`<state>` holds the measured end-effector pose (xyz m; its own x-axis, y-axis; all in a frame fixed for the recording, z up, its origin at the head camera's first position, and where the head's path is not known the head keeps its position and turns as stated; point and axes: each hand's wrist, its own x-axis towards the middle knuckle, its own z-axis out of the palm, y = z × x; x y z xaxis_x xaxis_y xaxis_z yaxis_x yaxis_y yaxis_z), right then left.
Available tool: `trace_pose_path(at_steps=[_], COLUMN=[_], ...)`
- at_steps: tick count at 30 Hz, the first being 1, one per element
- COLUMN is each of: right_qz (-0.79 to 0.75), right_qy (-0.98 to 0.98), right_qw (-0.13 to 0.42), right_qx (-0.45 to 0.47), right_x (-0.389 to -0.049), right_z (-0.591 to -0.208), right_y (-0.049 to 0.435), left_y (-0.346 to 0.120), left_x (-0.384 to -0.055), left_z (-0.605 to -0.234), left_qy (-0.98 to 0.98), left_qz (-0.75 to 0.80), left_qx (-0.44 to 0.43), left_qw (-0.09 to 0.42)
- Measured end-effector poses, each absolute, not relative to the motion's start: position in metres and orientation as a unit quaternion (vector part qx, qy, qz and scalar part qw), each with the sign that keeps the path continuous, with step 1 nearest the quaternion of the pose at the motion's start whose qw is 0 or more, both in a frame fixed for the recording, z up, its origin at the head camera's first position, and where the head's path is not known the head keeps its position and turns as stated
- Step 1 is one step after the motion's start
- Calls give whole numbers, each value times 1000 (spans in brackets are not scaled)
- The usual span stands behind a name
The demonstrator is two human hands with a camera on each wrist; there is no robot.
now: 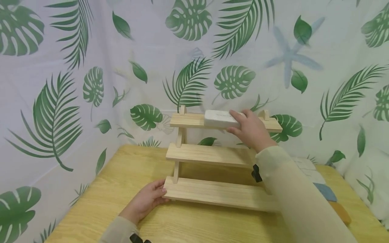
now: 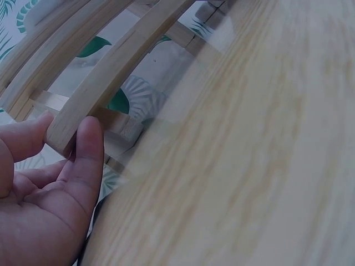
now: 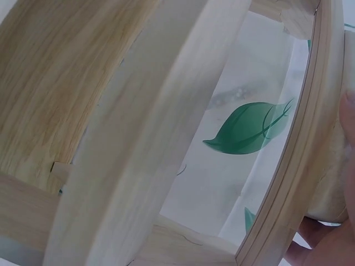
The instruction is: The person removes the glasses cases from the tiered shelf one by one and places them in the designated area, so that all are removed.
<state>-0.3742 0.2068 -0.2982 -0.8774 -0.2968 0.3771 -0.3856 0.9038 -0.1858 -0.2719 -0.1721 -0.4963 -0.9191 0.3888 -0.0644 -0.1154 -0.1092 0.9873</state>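
A three-tier wooden shelf stand (image 1: 206,153) stands on the table. My left hand (image 1: 147,199) pinches the left end of its bottom shelf (image 1: 209,192). In the left wrist view, the thumb and fingers of that hand (image 2: 50,205) lie on opposite sides of the board end (image 2: 83,111). On the top shelf (image 1: 189,119), my right hand (image 1: 252,130) grips a white rectangular case (image 1: 217,118) with rounded edges and faint lettering. The right wrist view shows only part of this case (image 3: 327,194) behind the top board, with the right fingers at its end.
Behind the right forearm, a row of pale grey, blue (image 1: 325,192) and orange (image 1: 340,212) items lies on the right side of the wooden table (image 1: 121,189). A white leaf-print cloth (image 1: 146,81) hangs close behind the stand.
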Motion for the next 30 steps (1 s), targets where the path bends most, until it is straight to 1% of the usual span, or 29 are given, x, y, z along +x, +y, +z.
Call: trace_pose_path(at_steps=[6,16,22,30], right_qz=[120,100,120,112], right_qy=[-956,-936,-928,-919], right_qw=[188,244,257,275], right_qx=[189,232,242,259], right_x=[-364,-346,-328,-308], right_z=[-301,-311,-313,-314], right_y=[211,228,235,248], left_y=[-171,-171,-173,-174], left_x=[-271,-272,-271,-271], left_z=[-496,-499,-498,-497], left_qy=[641,643,642,643], left_qz=[737,738,739,737], left_qx=[119,104,107,111], left_qw=[178,173,173,175])
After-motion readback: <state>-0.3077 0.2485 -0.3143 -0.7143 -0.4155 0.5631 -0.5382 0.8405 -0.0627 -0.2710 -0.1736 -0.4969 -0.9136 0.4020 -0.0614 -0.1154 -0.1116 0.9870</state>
